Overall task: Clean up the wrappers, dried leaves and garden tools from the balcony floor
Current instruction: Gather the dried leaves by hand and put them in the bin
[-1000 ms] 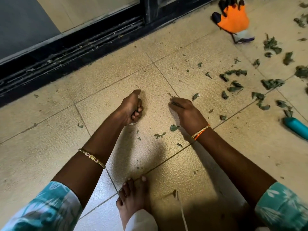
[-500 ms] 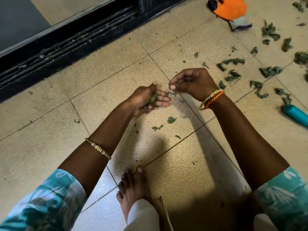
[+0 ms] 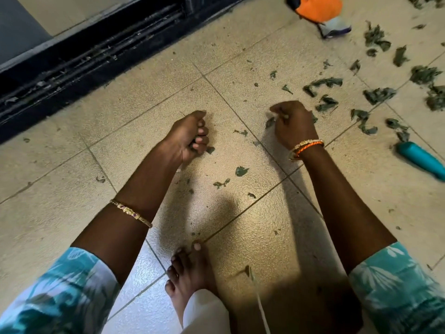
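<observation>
i see my left hand clenched in a fist low over the balcony floor, fingers curled tight round what looks like a wad of gathered leaf bits; only a dark sliver shows between them, so i judge that rather than see it. my right hand is curled too, fingertips pinching at a small leaf scrap beside the tile joint, though i cannot tell whether the scrap is already lifted or lying under the pinch.

the dried leaves lie scattered mostly beyond the right hand, toward the orange glove, with a few loose crumbs between the two hands. the teal tool handle lies to the right of the right hand, well apart from it.

what worries me: the leaves look brittle, so a hard pinch could crumble them into finer specks that are tedious to collect. the left fist seems full; opening it to add more could spill what it holds back onto the floor. the black door track runs beyond the left hand, and bits brushed that way could lodge in its grooves. a white cord hangs near my foot, and it could drag crumbs about.
</observation>
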`<state>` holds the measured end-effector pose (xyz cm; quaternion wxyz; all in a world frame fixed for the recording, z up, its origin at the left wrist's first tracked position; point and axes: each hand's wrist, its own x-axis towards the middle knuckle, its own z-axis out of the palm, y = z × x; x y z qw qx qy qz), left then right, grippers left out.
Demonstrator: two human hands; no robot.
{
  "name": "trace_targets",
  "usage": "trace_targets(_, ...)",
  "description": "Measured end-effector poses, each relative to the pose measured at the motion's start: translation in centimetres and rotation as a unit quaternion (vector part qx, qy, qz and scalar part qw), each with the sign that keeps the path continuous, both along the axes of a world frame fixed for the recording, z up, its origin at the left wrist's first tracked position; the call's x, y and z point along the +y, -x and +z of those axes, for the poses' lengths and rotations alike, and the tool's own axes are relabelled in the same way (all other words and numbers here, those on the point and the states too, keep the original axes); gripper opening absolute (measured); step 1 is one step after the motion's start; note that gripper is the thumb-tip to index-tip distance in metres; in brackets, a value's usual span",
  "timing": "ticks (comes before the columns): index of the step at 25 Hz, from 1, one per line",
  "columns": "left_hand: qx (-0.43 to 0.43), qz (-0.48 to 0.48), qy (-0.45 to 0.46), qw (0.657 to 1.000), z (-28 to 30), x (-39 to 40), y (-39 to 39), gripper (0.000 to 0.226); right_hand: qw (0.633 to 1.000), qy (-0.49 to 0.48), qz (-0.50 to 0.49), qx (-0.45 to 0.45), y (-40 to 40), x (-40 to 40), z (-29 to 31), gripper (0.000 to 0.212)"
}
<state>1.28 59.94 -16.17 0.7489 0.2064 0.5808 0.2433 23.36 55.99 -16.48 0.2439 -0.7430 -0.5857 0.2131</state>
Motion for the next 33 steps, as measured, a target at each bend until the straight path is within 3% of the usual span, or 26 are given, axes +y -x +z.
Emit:
trace_targets(2,0.01,0.011,0.002,1.0,0.3,0.2,0.7,0.043,0.997,0.028,0.041,-0.054,0.1,-0.9,-1.5,0.026)
trace_targets(10,0.047,0.02,0.001,0.999,0.2,0.3,3.4,0.043,0.986,0.016,0.162,-0.03,8.9,-3.1,-2.4,0.047)
trace_targets(15,0.046,0.011,0.013,0.999,-0.3,-1.2,4.0,0.039,0.963,-0.066,0.251,-0.076,12.1,-4.3,-3.2,0.018)
trace_targets(18,0.049,0.008,0.017,0.999,-0.6,-1.8,4.2,0.039,0.947,-0.057,0.304,-0.093,12.3,-3.7,-3.2,0.025)
trace_targets(20,0.059,0.009,0.012,0.998,-0.8,-2.3,4.3,0.037,0.956,-0.007,0.288,-0.055,12.1,-2.7,-2.4,0.026)
trace_targets(23,0.112,-0.011,-0.022,0.993,-0.8,-3.0,4.4,0.038,0.977,0.067,0.188,0.071,10.5,-0.7,-0.6,0.016)
trace_targets(26,0.115,-0.076,-0.04,0.99,-0.3,-3.5,3.7,0.052,0.959,0.093,0.131,0.233,9.1,0.0,1.5,0.016)
trace_targets(28,0.072,-0.09,-0.035,0.993,0.0,-3.9,2.8,0.055,0.959,0.069,0.141,0.236,9.8,-0.3,2.6,0.03)
trace_targets(30,0.049,-0.082,-0.039,0.995,0.2,-4.3,1.8,0.047,0.963,0.046,0.204,0.17,10.9,-0.9,3.1,0.038)
trace_targets(33,0.066,-0.061,-0.044,0.995,0.0,-4.6,1.7,0.04,0.953,0.066,0.22,0.198,9.8,-1.1,3.7,0.025)
